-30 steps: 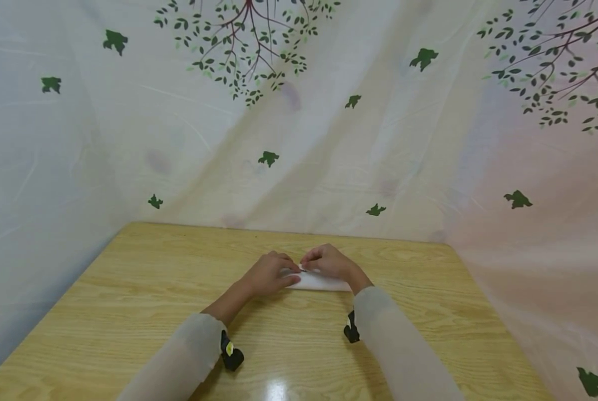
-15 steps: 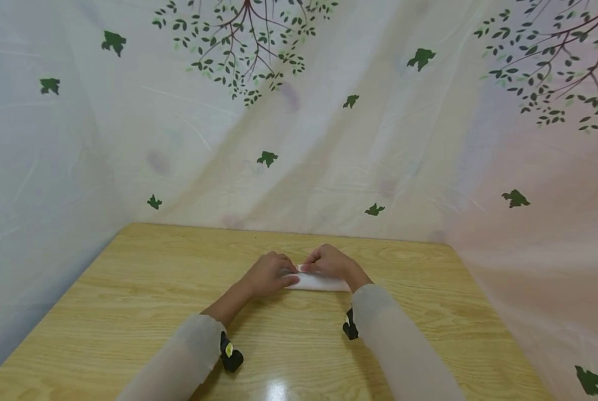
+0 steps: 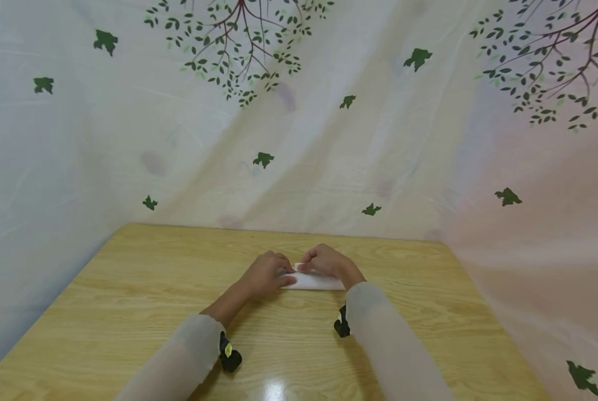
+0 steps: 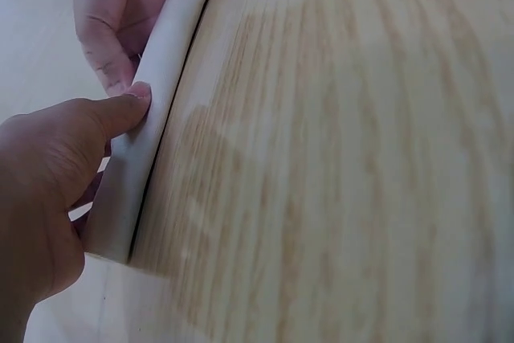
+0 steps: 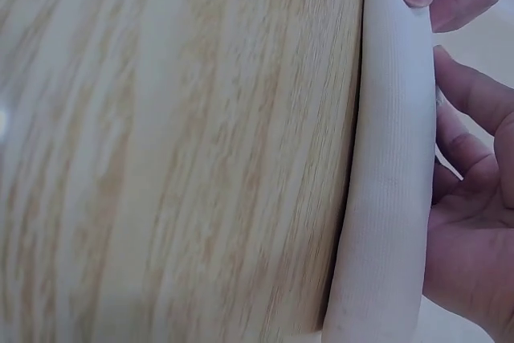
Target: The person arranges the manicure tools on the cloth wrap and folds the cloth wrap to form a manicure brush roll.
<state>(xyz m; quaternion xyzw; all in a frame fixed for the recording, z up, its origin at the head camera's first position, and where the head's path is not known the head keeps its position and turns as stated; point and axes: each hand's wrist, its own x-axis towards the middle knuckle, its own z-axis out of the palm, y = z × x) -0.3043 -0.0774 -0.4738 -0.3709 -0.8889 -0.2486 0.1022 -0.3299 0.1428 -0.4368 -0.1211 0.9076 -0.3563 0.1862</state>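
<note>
A long white roll [image 3: 315, 281] with fine ribbing, like rolled cloth, lies crosswise on the wooden table. My left hand [image 3: 268, 273] grips its left end. In the left wrist view the thumb of the left hand [image 4: 50, 162] presses on top of the roll [image 4: 154, 102], with the fingers behind it. My right hand [image 3: 329, 262] is at the far side of the roll, its fingertips pinching a small white flap [image 3: 298, 267] that stands up there. In the right wrist view the right hand [image 5: 482, 174] lies beside the roll [image 5: 389, 158], its fingertips partly hidden behind it.
The pale wooden table [image 3: 179, 301] stretches around both forearms. A white cloth curtain [image 3: 204, 139] printed with leaves and branches hangs behind the table and at both sides. Small black wrist cameras [image 3: 230, 356] sit at both cuffs.
The hands stay almost in place at the roll. A bit more of the white flap shows beside the right fingertips, and the dark spot seen there earlier is out of sight. The head view shifts slightly.
</note>
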